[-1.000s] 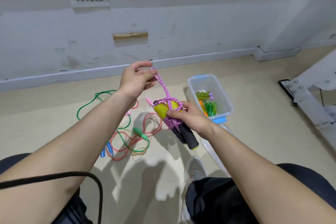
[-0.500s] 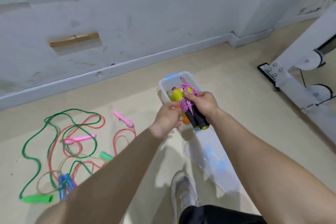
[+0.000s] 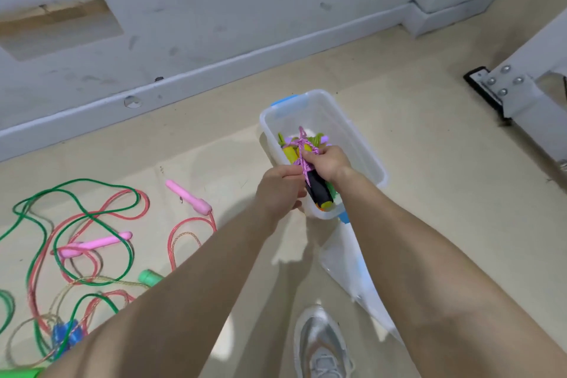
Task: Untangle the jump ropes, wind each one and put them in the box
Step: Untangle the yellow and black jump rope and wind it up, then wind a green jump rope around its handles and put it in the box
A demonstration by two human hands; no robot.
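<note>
A wound jump rope [image 3: 310, 169] with black-and-yellow handles and pink-purple cord hangs just over the clear plastic box [image 3: 362, 144]. My right hand [image 3: 329, 163] grips the bundle from the right. My left hand [image 3: 280, 190] pinches the cord at its left side, against the box's near wall. Inside the box lie other wound ropes [image 3: 316, 139], green and orange. On the floor at the left a tangle of green, pink and tan ropes [image 3: 79, 242] lies loose, with pink handles [image 3: 188, 196] and a green handle [image 3: 150, 276].
The box's clear lid [image 3: 356, 273] lies on the floor just in front of the box. My shoe [image 3: 322, 344] is at the bottom middle. A white metal frame foot [image 3: 503, 89] stands at the right. The wall and skirting run along the back.
I have finished tying the pink-purple cord and carried the bundle right, from mid-air beside the tangle to over the box. Both hands came together on it and my view swung right.
</note>
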